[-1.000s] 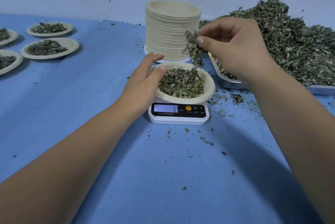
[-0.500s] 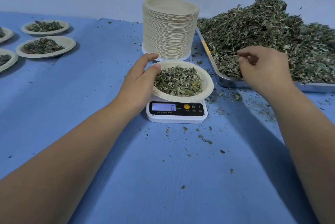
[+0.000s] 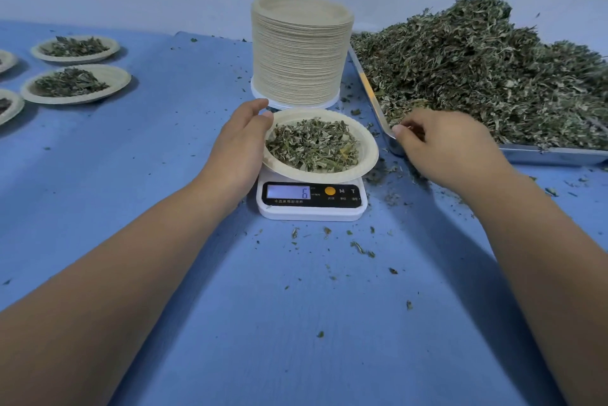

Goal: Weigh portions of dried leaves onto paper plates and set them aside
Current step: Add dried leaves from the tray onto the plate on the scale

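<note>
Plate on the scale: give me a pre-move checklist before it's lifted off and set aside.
1. Readable display: ok, shows 6.
2. Reading at target: cannot tell, no target is shown.
3. No hand on the plate while the scale reads: not ok, the left hand holds its left rim, which may skew the reading.
4. All leaves inside the rim: ok.
5. Is the right hand off the plate: ok, it is at the near corner of the tray. Whether it holds anything: cannot tell.
6. Set-aside spot: ok, filled plates sit far left, apart from the scale.
</note>
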